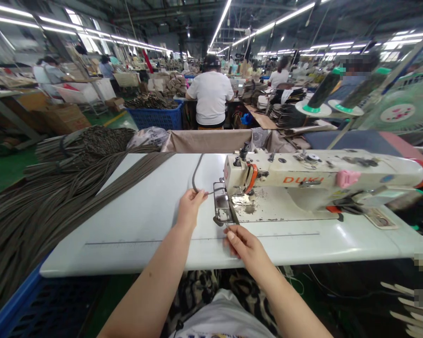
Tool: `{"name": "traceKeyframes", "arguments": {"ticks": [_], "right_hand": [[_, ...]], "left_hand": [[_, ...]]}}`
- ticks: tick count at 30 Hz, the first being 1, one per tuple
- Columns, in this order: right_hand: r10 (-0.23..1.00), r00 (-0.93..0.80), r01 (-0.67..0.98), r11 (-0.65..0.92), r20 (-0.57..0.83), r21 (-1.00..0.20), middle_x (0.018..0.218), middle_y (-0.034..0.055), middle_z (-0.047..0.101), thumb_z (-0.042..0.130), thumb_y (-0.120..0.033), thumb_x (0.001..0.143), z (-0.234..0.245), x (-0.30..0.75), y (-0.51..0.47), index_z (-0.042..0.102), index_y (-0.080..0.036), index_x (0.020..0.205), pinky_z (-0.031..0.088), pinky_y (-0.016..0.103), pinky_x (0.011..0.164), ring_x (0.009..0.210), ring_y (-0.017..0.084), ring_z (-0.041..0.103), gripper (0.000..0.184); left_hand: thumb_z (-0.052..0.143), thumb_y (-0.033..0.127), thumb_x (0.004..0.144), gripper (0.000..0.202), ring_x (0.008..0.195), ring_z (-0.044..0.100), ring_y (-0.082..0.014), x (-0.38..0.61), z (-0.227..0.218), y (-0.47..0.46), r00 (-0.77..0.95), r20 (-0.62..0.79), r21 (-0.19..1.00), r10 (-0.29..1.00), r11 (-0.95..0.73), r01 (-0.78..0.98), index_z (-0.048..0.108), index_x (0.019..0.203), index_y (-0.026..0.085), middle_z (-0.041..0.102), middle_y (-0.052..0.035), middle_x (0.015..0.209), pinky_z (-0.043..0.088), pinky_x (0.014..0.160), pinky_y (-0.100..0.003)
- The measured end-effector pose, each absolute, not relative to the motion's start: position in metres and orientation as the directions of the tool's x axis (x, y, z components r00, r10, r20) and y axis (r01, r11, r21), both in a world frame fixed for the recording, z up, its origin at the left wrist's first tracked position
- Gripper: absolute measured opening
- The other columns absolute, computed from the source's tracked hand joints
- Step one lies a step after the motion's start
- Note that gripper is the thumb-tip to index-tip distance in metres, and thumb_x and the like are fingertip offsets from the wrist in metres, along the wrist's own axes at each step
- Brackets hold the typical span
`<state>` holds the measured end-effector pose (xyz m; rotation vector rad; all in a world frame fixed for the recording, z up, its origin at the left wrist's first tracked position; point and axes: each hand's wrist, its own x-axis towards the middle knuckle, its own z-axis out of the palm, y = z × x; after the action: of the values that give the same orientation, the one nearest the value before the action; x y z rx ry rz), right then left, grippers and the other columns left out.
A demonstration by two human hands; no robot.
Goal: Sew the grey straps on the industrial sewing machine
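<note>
A cream sewing machine (303, 180) stands on a white table (144, 220). A thin dark strap (196, 171) curves back from the needle area across the table. My left hand (190, 204) is closed, pinching this strap just left of the presser foot (223, 206). My right hand (243, 244) is at the table's front edge below the presser foot, fingers pinched on the near end of the strap coming out of the foot.
A big heap of long dark straps (49, 197) lies to the left, hanging over a blue crate (17, 300). A person in a white shirt (210, 96) sits ahead, back turned. Thread cones (320, 94) and a fan (405, 110) stand right.
</note>
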<state>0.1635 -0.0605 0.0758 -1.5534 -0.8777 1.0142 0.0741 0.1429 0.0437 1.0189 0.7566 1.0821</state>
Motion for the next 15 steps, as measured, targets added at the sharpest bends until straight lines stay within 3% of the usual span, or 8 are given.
{"name": "traceKeyframes", "arguments": {"ticks": [6,15], "right_hand": [[0.893,0.324,-0.232,-0.244,-0.311,-0.942,0.077,0.0046,0.067,0.067,-0.072,0.081,0.071,0.159,-0.033,0.072,-0.015,0.097,0.026,0.023,0.048,0.053,0.009,0.044,0.06],[0.916,0.247,-0.327,-0.228,-0.316,-0.917,0.074,0.0057,0.068,0.072,-0.068,0.076,0.065,0.15,0.004,0.073,-0.012,0.092,0.019,0.024,0.046,0.049,0.007,0.036,0.058]], "left_hand": [[0.083,0.049,0.078,0.041,0.1,0.072,-0.0231,0.035,0.048,0.112,0.292,0.065,0.956,0.954,0.025,-0.294,0.066,0.093,0.015,0.075,-0.0104,0.098,0.056,0.101,-0.041],[0.076,0.047,0.089,0.034,0.111,0.071,-0.0253,-0.009,0.051,0.084,0.303,0.152,0.978,0.941,-0.098,-0.186,0.066,0.101,0.017,0.075,-0.0131,0.112,0.056,0.103,-0.04]]}}
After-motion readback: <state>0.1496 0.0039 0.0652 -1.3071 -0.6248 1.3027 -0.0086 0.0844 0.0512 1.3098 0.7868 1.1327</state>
